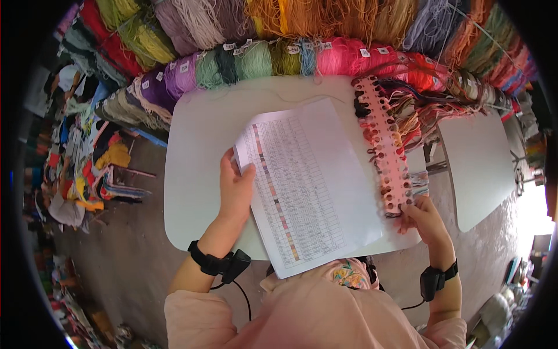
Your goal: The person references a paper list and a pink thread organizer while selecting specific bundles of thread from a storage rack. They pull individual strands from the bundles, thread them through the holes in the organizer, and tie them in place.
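My left hand [237, 185] grips a few paper sheets [349, 174] by their left edge, its thumb lying on top. A printed table covers the upper sheet, with a column of small colour swatches down its left side. The sheets lie tilted over a white table [197, 192], their lower corner past the near edge. At the right, my right hand [423, 218] pinches the near end of a long pink thread organizer card [385, 145] with holes along both sides. Threads in black, red, pink and tan [407, 119] are looped through it and trail off to the right.
Thick hanks of coloured yarn [253, 61] with small white tags line the table's far side. A second white table [474, 168] stands at the right. Piled cloth and yarn [110, 157] lie at the left. Each wrist wears a black strapped device [224, 262] with a cable.
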A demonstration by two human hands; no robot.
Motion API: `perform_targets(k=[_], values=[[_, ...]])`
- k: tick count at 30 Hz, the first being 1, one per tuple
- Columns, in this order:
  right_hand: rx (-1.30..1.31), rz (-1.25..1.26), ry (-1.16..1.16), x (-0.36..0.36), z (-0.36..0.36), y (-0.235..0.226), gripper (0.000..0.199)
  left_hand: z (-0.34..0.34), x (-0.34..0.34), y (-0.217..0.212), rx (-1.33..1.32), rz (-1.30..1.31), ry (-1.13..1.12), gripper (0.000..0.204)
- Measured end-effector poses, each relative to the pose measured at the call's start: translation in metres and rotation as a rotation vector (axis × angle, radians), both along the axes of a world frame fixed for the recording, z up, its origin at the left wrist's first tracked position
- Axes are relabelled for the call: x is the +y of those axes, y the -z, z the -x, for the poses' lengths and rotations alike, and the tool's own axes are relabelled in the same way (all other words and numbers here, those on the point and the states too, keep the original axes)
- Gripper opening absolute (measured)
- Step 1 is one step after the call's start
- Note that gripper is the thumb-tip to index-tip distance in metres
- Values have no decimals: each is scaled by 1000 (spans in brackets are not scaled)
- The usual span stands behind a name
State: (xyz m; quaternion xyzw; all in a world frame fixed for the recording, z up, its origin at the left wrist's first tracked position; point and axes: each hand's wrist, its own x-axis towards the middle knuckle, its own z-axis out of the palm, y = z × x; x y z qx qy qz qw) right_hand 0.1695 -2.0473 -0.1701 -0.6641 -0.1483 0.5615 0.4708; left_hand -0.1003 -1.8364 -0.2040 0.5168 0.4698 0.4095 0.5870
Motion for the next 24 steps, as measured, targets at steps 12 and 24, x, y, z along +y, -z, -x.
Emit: perform_targets(k=[12, 24], values=[[-1187, -607, -469, 10, -10, 0, 25, -17, -32, -16, 942, -1032, 339, 24], [-1298, -642, -555, 3, 2, 24, 38, -21, -26, -10, 1066, -841, 437, 33]])
